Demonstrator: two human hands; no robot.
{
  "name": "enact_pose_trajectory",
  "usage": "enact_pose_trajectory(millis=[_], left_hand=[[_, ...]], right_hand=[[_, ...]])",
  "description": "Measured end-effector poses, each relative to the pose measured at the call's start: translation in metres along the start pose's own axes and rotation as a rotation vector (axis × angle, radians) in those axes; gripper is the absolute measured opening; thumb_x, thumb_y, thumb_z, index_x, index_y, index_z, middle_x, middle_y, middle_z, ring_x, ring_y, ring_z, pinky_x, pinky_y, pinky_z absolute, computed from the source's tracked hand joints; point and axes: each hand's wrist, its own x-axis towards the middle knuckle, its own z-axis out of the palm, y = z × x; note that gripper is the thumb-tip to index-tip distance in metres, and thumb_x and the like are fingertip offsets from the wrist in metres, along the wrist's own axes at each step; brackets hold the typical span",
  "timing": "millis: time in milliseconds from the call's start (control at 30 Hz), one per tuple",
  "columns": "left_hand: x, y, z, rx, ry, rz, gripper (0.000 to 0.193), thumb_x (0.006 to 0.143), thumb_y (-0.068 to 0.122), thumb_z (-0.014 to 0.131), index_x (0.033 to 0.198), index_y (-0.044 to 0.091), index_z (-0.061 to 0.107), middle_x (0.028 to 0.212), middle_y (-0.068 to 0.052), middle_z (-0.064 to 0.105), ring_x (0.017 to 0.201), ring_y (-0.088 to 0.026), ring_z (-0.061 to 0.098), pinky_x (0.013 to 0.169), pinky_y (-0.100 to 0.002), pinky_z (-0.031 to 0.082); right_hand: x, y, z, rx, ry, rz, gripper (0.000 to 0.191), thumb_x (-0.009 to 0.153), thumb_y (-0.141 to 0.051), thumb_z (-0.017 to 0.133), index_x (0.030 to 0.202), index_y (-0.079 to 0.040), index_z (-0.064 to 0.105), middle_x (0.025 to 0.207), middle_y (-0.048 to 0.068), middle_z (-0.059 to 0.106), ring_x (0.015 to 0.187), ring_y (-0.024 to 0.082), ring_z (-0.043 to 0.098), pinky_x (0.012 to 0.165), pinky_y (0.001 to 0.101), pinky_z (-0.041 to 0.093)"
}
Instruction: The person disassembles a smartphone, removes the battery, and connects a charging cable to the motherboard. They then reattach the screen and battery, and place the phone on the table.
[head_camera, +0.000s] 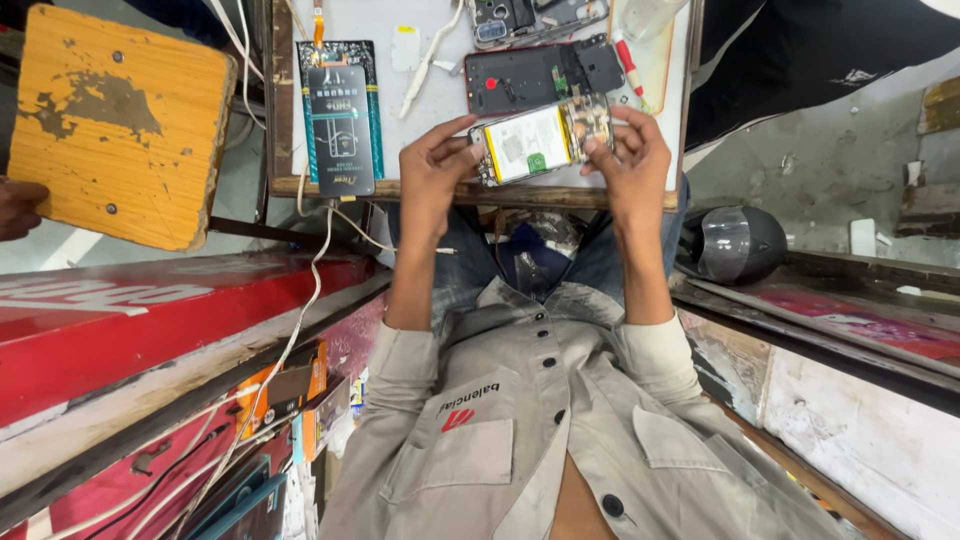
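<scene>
Two hands hold an opened phone (540, 140) above the worktable (440, 60) edge. Left hand (435, 160) grips its left end with curled fingers; right hand (630, 150) pinches the right end. Another phone frame (540, 72) lies beyond, a battery pack (340, 115) left.

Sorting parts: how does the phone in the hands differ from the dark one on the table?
The held phone is gripped by the left hand and right hand; the dark phone lies on the white table. The held phone shows a pale battery; the dark phone is mostly black with a red spot. Both are opened up.
</scene>
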Motion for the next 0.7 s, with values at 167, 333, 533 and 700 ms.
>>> enact_pose_trajectory(millis=[167,333,533,700], left_hand=[[0.003,0.015,-0.017,-0.081,-0.044,-0.113,0.029,0.091,-0.006,0.073,0.119,-0.007,0.071,0.098,-0.016,0.074,0.082,-0.016,0.069,0.069,-0.027,0.058],[0.014,0.006,-0.016,-0.074,0.286,0.148,0.024,0.089,-0.010,0.071,0.114,-0.011,0.072,0.097,-0.013,0.069,0.086,-0.018,0.071,0.078,-0.032,0.065],[0.070,0.001,-0.021,-0.055,0.467,0.312,0.019,0.093,-0.007,0.068,0.111,-0.011,0.070,0.103,-0.017,0.072,0.090,-0.022,0.074,0.081,-0.032,0.066],[0.083,-0.005,-0.023,0.227,0.512,0.405,0.023,0.092,-0.005,0.070,0.115,-0.008,0.071,0.103,-0.015,0.076,0.091,-0.019,0.076,0.081,-0.028,0.063]], right_hand=[[0.001,-0.020,0.009,0.308,-0.076,0.016,0.045,0.106,-0.019,0.062,0.141,0.002,0.044,0.114,0.015,0.068,0.093,0.019,0.070,0.076,0.0318,0.060],[-0.013,-0.008,0.014,0.253,-0.153,0.043,0.044,0.111,-0.036,0.052,0.133,0.002,0.049,0.116,0.015,0.065,0.091,0.020,0.068,0.078,0.0324,0.058],[-0.020,0.016,0.007,0.102,-0.214,0.041,0.037,0.115,-0.031,0.045,0.125,0.003,0.055,0.109,0.015,0.066,0.094,0.020,0.067,0.083,0.0330,0.058],[-0.019,0.018,0.003,0.134,-0.247,0.066,0.036,0.115,-0.031,0.044,0.124,0.002,0.055,0.108,0.014,0.066,0.094,0.019,0.068,0.084,0.0328,0.059]])
